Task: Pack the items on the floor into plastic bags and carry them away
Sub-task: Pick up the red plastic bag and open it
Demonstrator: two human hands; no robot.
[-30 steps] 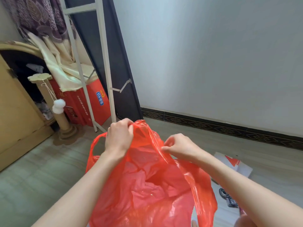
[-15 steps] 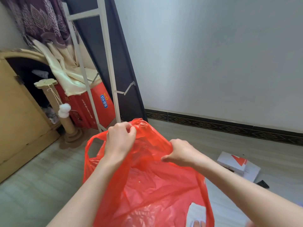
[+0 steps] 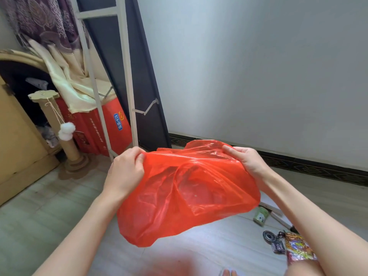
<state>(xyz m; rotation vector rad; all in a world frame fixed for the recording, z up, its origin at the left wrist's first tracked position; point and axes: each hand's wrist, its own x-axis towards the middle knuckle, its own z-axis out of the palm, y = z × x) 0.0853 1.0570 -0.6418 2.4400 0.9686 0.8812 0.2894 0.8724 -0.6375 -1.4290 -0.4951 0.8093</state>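
Observation:
A red plastic bag (image 3: 185, 196) hangs in front of me above the floor, its mouth stretched wide. My left hand (image 3: 124, 171) grips the bag's left rim and my right hand (image 3: 249, 162) grips the right rim. On the floor at the lower right lie a small green packet (image 3: 260, 216), a black keychain-like object (image 3: 273, 242) and a colourful snack packet (image 3: 298, 249). A white box (image 3: 273, 209) shows partly behind my right forearm.
A white metal rack (image 3: 127, 76) leans by the dark panel at the back. A red carton (image 3: 111, 126), a cardboard scratching post with a pompom (image 3: 67, 134) and a yellow cabinet (image 3: 18, 144) stand at the left. A dark skirting board (image 3: 310, 168) runs along the wall.
My hands have moved apart and stretched the bag's mouth open. The view has tilted down, so small items on the floor at the right have come into sight.

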